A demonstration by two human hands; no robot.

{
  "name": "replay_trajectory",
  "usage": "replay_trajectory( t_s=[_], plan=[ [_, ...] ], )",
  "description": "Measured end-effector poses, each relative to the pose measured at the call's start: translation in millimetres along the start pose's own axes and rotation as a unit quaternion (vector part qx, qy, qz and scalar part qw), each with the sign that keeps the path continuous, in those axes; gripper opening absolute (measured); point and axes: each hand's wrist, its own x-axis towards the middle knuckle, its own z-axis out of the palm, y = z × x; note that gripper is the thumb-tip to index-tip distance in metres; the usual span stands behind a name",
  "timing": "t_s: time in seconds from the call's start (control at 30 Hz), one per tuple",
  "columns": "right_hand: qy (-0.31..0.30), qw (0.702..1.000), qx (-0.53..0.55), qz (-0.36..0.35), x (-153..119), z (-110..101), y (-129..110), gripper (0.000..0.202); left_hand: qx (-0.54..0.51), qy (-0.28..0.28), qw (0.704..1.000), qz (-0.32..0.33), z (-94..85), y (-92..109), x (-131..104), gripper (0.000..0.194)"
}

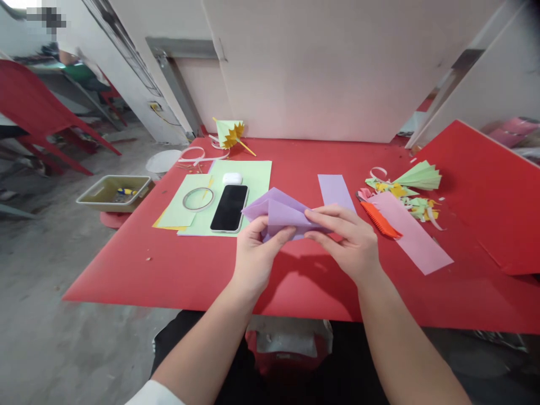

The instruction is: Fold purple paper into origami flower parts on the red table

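Observation:
A folded sheet of purple paper (280, 211) is held up over the red table between my two hands. My left hand (261, 247) grips its left part, the thumb lying across the front face. On the right side, my right hand (348, 239) pinches the paper between thumb and fingers. The fold points to the left and has layered flaps; its underside is partly hidden by my fingers. Just behind my right hand lies a flat purple strip of paper (336, 190). A phone (230, 208) rests to the left of my left hand.
Light green sheets (259, 174), a tape roll (198, 198) and a white case (232, 178) lie left on the red table (169, 275). To the right are an orange-handled cutter (381, 220), a pink paper strip (422, 242) and paper scraps (422, 207). A paper umbrella (231, 134) stands behind.

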Motion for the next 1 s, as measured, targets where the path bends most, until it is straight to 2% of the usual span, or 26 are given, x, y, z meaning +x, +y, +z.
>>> replay_trajectory(
  t_s=[0.2, 0.37, 0.57, 0.83, 1.0],
  plan=[
    [0.005, 0.999, 0.020, 0.045, 0.2, 0.5, -2.4, 0.036, -0.008, -0.011, 1.000, -0.006, 1.3, 3.6, -0.8, 0.011],
    [0.002, 0.996, 0.031, 0.085, 0.4, -0.6, -5.1, 0.031, 0.019, -0.047, 0.999, -0.020, 0.9, 5.6, -1.4, 0.012],
    [0.006, 0.994, 0.058, 0.089, 0.0, -0.7, -4.7, 0.032, 0.006, -0.005, 1.000, -0.020, -2.1, 0.6, 0.6, 0.008],
    [-0.049, 0.986, 0.094, 0.131, -2.0, -6.4, -1.6, 0.032, -0.063, -0.009, 0.995, -0.076, -3.2, 3.1, 5.6, 0.019],
    [-0.049, 0.986, 0.094, 0.128, -3.3, -7.1, 0.9, 0.032, -0.083, 0.006, 0.993, -0.084, -1.2, 5.1, 4.4, 0.018]
  ],
)
